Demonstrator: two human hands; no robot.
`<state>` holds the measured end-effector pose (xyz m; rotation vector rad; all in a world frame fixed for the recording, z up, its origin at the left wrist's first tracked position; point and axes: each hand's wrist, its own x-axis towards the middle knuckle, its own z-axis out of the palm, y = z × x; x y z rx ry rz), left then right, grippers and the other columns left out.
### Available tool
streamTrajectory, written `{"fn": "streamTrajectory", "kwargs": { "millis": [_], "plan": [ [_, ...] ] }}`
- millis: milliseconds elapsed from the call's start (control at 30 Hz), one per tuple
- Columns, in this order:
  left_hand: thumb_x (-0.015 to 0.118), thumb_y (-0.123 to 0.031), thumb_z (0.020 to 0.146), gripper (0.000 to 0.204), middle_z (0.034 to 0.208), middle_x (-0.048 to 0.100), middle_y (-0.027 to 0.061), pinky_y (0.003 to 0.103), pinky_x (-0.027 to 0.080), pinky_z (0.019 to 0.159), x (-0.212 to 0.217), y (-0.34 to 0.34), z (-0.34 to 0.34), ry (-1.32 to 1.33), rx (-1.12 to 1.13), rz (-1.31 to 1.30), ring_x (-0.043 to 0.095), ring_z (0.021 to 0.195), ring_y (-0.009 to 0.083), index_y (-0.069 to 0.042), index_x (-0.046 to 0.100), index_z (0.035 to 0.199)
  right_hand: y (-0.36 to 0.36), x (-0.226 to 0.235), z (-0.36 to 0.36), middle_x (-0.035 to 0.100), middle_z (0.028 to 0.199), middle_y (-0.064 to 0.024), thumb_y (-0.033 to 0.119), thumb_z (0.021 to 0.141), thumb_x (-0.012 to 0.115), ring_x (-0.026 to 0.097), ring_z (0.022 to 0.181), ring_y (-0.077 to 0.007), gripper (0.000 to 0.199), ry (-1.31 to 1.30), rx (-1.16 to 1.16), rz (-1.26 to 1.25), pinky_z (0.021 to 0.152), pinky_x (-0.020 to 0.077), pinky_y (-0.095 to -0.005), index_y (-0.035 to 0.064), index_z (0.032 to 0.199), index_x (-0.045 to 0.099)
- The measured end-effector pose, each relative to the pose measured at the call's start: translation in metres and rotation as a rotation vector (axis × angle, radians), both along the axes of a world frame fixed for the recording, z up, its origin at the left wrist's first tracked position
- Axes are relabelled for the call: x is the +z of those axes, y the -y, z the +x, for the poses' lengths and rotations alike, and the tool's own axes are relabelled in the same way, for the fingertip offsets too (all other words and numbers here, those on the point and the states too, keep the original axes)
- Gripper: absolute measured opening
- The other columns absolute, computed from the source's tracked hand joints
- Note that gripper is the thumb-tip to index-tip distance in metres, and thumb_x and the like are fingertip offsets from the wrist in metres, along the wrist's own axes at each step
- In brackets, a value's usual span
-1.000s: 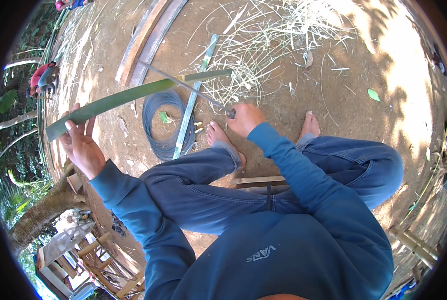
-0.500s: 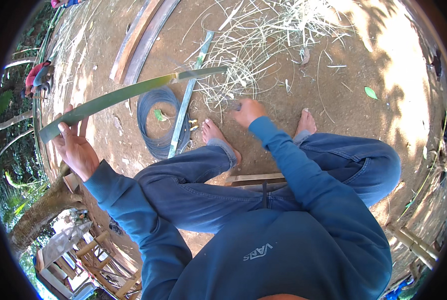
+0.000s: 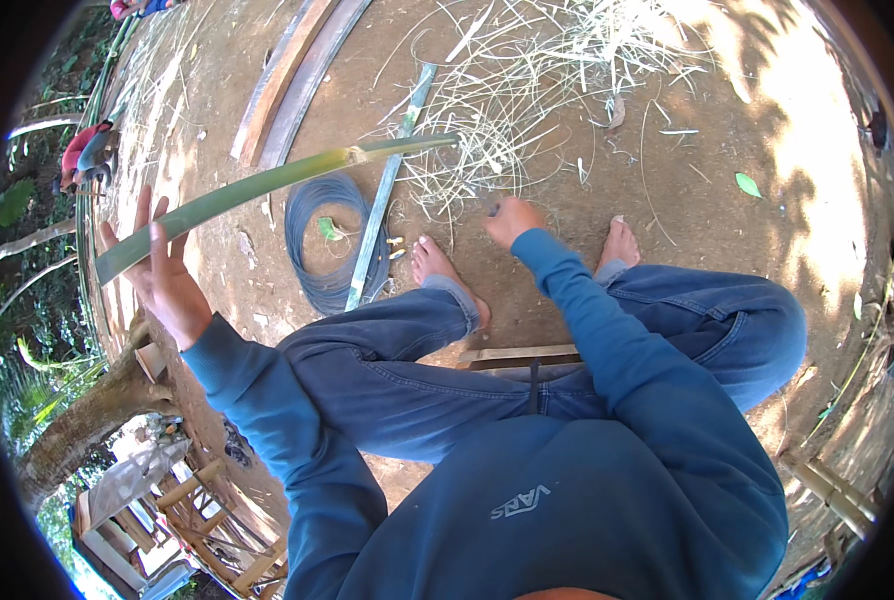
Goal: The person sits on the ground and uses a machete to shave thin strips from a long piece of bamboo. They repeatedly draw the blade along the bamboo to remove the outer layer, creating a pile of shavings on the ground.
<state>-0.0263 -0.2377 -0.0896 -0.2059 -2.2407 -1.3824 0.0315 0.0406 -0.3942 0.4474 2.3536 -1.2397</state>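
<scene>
A long green bamboo strip (image 3: 257, 187) slants up to the right from my left hand (image 3: 173, 285), with a pale node toward its far end. My left thumb lies across the strip's near face and the fingers stretch out behind it. In front of my feet, my right hand (image 3: 517, 221) is closed in a fist. Something small and dark shows at its fingers, too hidden to name. The right hand stays apart from the strip, below its far end.
Pale thin shavings (image 3: 527, 130) lie heaped ahead. A coil of dark wire (image 3: 305, 262) and a narrow greenish slat (image 3: 377, 215) rest left of my feet. Long boards (image 3: 282, 90) lie farther off. A person (image 3: 87, 158) crouches at the far left, near a tree trunk (image 3: 92, 415).
My left hand has shifted slightly right, its fingers spreading more, and the strip has tilted so its surface looks brighter. My right fist has moved a little right.
</scene>
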Motion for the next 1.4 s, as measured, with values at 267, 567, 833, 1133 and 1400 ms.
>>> {"fn": "streamTrajectory", "kwargs": {
  "millis": [267,567,833,1133,1400],
  "plan": [
    [0.060,-0.011,0.088,0.044,0.105,0.059,0.0204,0.041,0.056,0.082,-0.004,-0.006,0.003,-0.016,0.031,0.058,0.062,0.097,0.0278,0.003,0.038,0.124,0.038,0.074,0.010,0.066,0.073,-0.0162,0.030,0.072,0.065,0.065,0.067,-0.0313,0.032,-0.277,0.095,-0.190,0.065,0.0512,-0.0405,0.0021,0.088,0.067],
    [0.064,-0.022,0.088,0.033,0.095,0.064,0.0185,0.028,0.056,0.063,-0.005,-0.013,0.002,0.011,0.212,0.022,0.064,0.079,0.0178,0.006,0.055,0.102,0.049,0.078,0.017,0.065,0.070,-0.0172,0.027,0.077,0.062,0.064,0.065,-0.0349,0.025,-0.308,0.085,-0.253,0.066,0.0516,-0.0437,0.0057,0.088,0.068],
    [0.062,-0.025,0.089,0.036,0.097,0.065,0.0184,0.023,0.049,0.060,-0.009,-0.005,0.001,0.044,0.144,0.006,0.062,0.076,0.0149,0.007,0.057,0.106,0.050,0.070,0.015,0.064,0.072,-0.0198,0.033,0.075,0.067,0.064,0.065,-0.0350,0.036,-0.317,0.091,-0.188,0.064,0.0516,-0.0418,0.0006,0.090,0.067],
    [0.062,-0.027,0.089,0.034,0.095,0.066,0.0164,0.023,0.045,0.059,-0.007,-0.005,0.002,0.057,0.193,0.004,0.059,0.072,0.0121,0.004,0.060,0.102,0.044,0.076,0.012,0.065,0.072,-0.0188,0.030,0.075,0.065,0.064,0.067,-0.0335,0.033,-0.267,0.118,-0.145,0.065,0.0518,-0.0416,0.0009,0.090,0.067],
    [0.060,-0.026,0.090,0.035,0.095,0.066,0.0157,0.022,0.045,0.059,-0.008,-0.009,0.000,0.037,0.227,-0.010,0.058,0.071,0.0111,0.006,0.060,0.104,0.037,0.056,0.007,0.065,0.073,-0.0190,0.029,0.074,0.066,0.064,0.067,-0.0345,0.030,-0.289,0.112,-0.085,0.066,0.0515,-0.0425,0.0036,0.090,0.068]
  ]
}}
